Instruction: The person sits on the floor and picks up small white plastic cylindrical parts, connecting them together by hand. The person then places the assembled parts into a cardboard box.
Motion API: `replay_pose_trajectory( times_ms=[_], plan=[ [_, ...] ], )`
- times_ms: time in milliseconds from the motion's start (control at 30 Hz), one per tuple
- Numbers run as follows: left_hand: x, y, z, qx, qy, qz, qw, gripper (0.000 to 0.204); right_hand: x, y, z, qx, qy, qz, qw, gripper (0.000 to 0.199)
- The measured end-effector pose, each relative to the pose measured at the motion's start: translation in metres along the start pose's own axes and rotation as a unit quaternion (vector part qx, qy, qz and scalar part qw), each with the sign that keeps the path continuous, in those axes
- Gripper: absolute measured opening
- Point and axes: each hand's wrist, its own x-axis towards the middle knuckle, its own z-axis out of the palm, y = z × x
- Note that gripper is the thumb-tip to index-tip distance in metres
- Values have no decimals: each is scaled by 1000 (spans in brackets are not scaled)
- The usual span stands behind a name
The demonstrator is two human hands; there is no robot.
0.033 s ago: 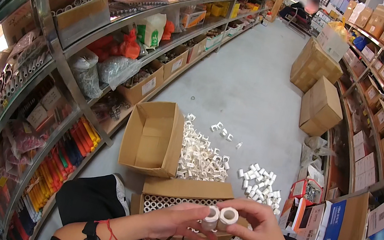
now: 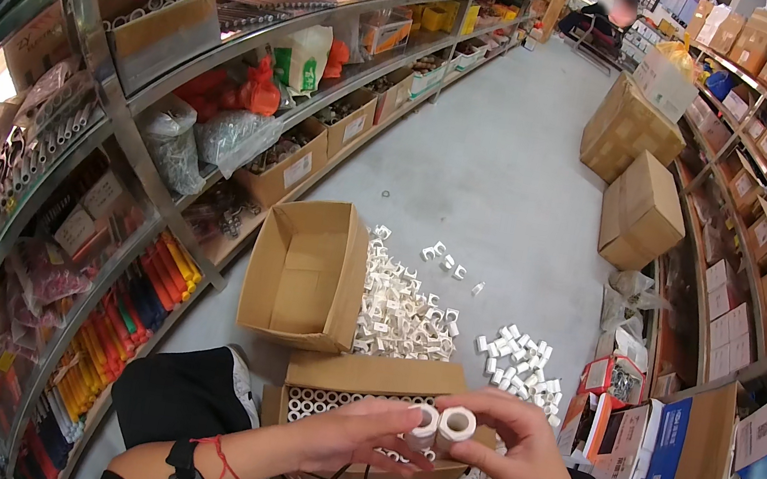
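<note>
Two short white plastic pipe fittings stand side by side above an open carton, their round holes facing up. My left hand [image 2: 356, 435] is closed on the left pipe fitting [image 2: 422, 430], its fingertips against the side. My right hand [image 2: 517, 443] grips the right pipe fitting [image 2: 453, 437], which has a hex-shaped rim, between thumb and fingers. Below them, the carton [image 2: 371, 374] holds rows of similar white fittings [image 2: 315, 404] set upright. My hands hide part of these rows.
An open cardboard box [image 2: 302, 272] stands left of a heap of white pipe clips [image 2: 402, 309]. Loose white fittings [image 2: 520, 364] lie on the floor at right. Stocked shelves [image 2: 152, 109] line both sides. Large cartons [image 2: 642, 212] stand along the right; a person [image 2: 597, 22] sits far back.
</note>
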Motion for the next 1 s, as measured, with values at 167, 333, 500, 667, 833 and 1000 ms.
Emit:
replay_pose_trajectory(
  times_ms=[167,333,500,667,833,1000],
  plan=[
    [7,-3,-4,36,84,53,994,34,2,13,-2,-72,32,-20,997,31],
    [11,-5,-4,120,56,51,990,38,-2,4,-3,19,72,15,997,37],
    [10,-5,2,99,22,32,994,52,-1,11,-8,28,59,-13,998,36],
    [12,-12,2,-15,23,12,1000,41,-3,17,-4,25,32,-52,998,33],
    [11,-10,3,72,80,24,994,41,1,24,2,10,37,-48,998,32],
    [10,-9,3,114,70,59,989,39,2,25,-2,-89,58,-100,989,33]
  ],
)
